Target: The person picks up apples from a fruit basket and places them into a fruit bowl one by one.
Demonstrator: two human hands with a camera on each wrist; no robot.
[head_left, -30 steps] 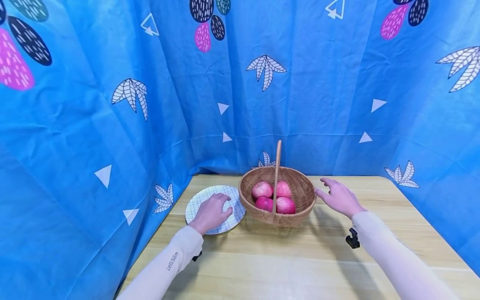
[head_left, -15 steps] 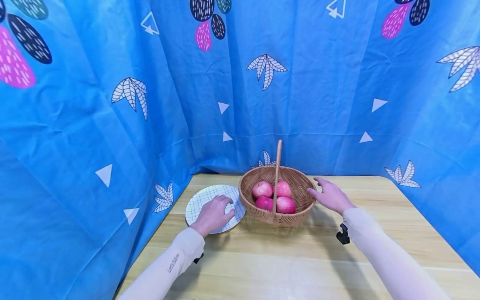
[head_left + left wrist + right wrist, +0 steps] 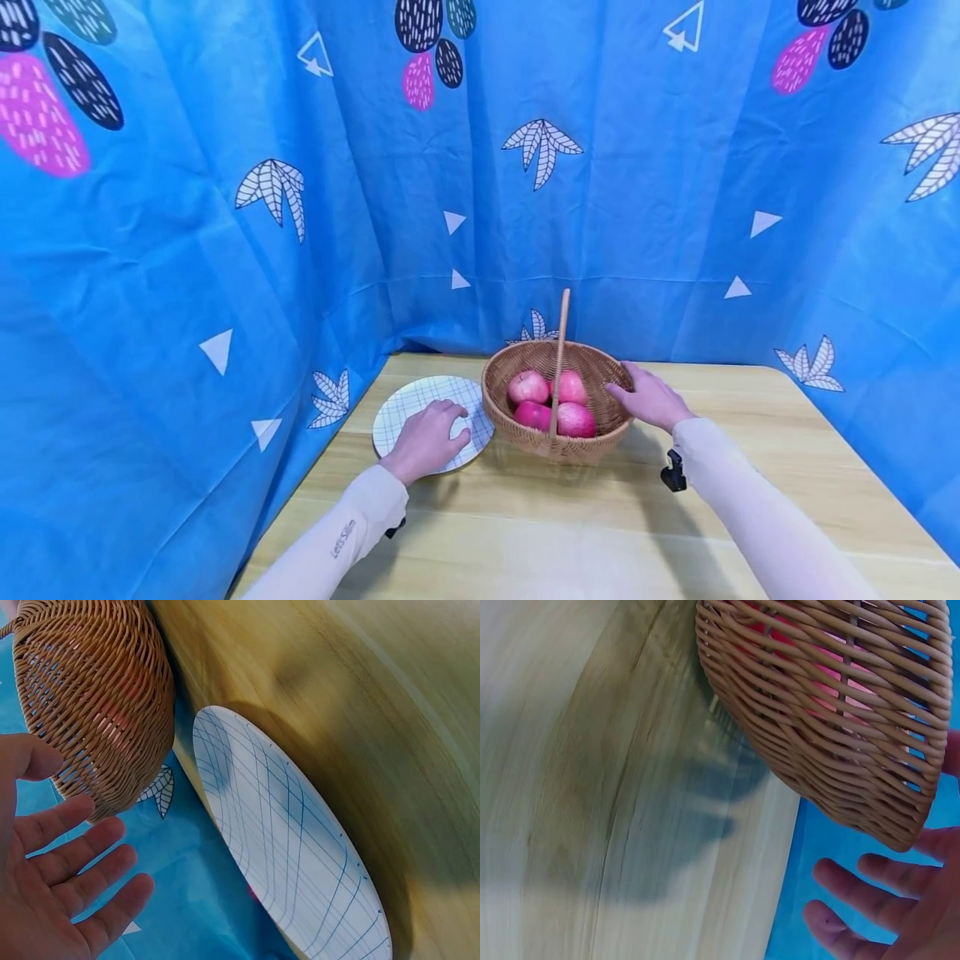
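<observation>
Tabletop [image 3: 562,533]: plate [image 3: 397,408] near left edge, toward far left corner
Basket [image 3: 570,454] just right of plate, toward far edge, well in from right edge
Four apples [image 3: 576,420] in basket, two left of handle [image 3: 560,358], two right; in each pair, one nearer far edge, other before it
Left hand [image 3: 427,442] above plate; right hand [image 3: 651,398] at basket's right rim
Curtain [image 3: 600,208] behind far edge, also along left and right edges
</observation>
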